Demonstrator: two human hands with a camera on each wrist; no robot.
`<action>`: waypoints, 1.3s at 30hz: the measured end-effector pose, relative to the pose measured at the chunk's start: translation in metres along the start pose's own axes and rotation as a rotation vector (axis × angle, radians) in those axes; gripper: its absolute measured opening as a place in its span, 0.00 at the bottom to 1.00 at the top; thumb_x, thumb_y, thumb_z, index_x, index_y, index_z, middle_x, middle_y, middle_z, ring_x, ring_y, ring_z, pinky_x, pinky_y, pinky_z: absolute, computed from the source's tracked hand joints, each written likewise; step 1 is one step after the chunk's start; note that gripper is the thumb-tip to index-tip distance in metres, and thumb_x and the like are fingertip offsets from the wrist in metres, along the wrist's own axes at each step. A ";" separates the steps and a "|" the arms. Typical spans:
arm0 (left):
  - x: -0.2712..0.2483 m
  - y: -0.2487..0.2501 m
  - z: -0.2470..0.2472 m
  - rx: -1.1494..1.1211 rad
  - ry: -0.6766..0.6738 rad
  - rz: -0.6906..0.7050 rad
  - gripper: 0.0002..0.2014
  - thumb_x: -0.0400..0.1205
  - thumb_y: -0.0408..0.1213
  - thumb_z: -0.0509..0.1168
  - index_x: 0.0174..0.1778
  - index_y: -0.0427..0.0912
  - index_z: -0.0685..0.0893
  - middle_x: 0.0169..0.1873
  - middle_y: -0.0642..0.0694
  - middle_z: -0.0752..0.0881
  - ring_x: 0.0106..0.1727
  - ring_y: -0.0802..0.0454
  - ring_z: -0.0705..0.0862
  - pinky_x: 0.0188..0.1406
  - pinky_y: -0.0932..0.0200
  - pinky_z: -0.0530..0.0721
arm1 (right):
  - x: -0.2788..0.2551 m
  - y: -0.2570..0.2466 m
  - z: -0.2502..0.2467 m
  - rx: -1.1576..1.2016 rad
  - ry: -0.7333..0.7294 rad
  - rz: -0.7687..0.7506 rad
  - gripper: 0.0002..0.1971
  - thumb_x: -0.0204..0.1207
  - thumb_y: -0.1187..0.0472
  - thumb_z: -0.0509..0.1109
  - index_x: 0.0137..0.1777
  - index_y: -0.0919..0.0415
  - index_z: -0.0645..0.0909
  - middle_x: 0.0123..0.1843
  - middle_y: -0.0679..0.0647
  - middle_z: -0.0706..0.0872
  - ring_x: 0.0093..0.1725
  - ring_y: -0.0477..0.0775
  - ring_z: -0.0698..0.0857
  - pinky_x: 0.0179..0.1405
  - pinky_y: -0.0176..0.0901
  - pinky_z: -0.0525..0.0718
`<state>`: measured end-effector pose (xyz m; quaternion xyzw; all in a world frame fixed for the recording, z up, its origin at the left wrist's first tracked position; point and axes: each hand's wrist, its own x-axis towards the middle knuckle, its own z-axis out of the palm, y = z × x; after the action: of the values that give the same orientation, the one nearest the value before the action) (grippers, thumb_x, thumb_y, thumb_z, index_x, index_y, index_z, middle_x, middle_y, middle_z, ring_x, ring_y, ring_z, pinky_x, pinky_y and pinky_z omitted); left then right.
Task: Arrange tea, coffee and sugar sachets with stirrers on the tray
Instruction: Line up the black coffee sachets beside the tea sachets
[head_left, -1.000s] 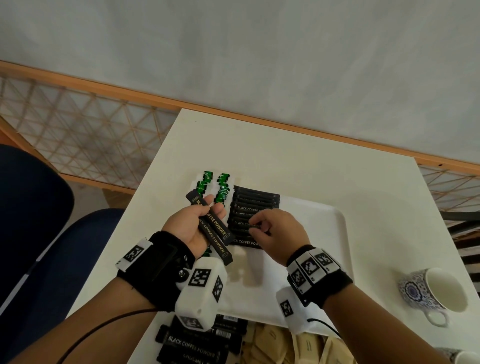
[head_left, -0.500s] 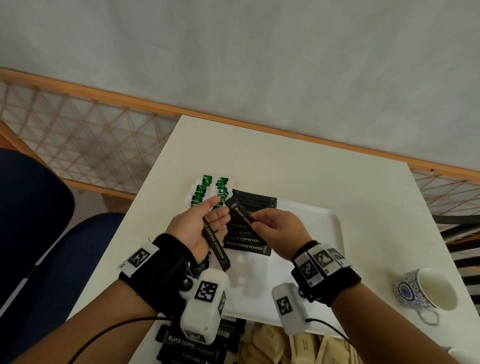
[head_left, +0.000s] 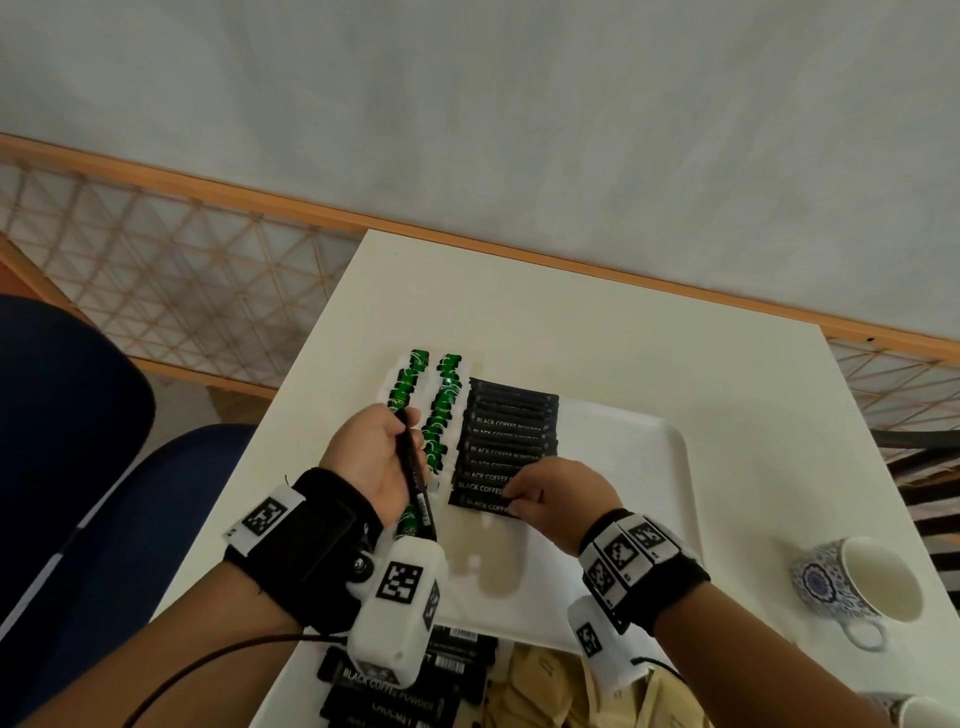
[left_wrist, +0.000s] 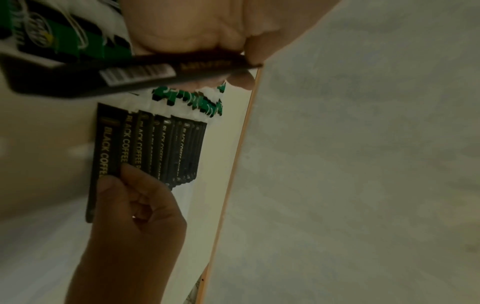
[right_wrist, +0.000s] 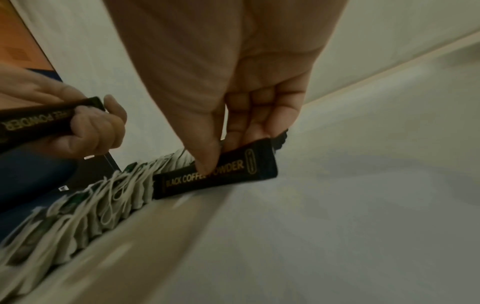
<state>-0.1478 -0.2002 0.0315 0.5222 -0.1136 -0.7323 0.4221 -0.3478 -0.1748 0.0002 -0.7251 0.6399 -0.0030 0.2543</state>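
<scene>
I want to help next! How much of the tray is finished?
Tea bags and a row of coffee sticks lie on the tray. The right hand sets another stick; the left hand holds spares. No sugar or stirrers there yet.

White rectangular table (head_left: 545, 322), flat white plastic tray (head_left: 670, 467) on it, blue-patterned white ceramic cup (head_left: 862, 582) at right, loose black coffee sachets (head_left: 395, 696) at near edge.
</scene>
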 end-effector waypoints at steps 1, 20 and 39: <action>0.002 -0.001 0.000 0.008 0.013 0.005 0.11 0.82 0.32 0.50 0.43 0.40 0.79 0.33 0.46 0.71 0.32 0.51 0.69 0.34 0.56 0.71 | 0.001 -0.001 0.000 0.001 0.011 -0.002 0.10 0.78 0.53 0.68 0.57 0.44 0.86 0.54 0.43 0.84 0.55 0.47 0.82 0.51 0.36 0.76; 0.001 -0.016 0.011 -0.021 -0.095 0.010 0.13 0.83 0.27 0.53 0.34 0.42 0.73 0.39 0.37 0.86 0.44 0.43 0.84 0.41 0.49 0.87 | 0.002 -0.009 -0.008 0.647 -0.040 0.051 0.16 0.84 0.47 0.59 0.44 0.50 0.86 0.37 0.45 0.87 0.35 0.43 0.83 0.33 0.32 0.76; -0.001 -0.018 0.008 0.117 -0.044 0.029 0.11 0.84 0.26 0.58 0.54 0.43 0.83 0.48 0.43 0.87 0.52 0.49 0.84 0.57 0.53 0.81 | -0.009 0.019 -0.009 0.353 0.135 -0.029 0.07 0.75 0.57 0.73 0.50 0.47 0.89 0.41 0.40 0.83 0.41 0.40 0.82 0.42 0.23 0.76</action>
<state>-0.1636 -0.1904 0.0244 0.5280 -0.1731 -0.7295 0.3989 -0.3704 -0.1707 0.0041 -0.6767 0.6346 -0.1675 0.3337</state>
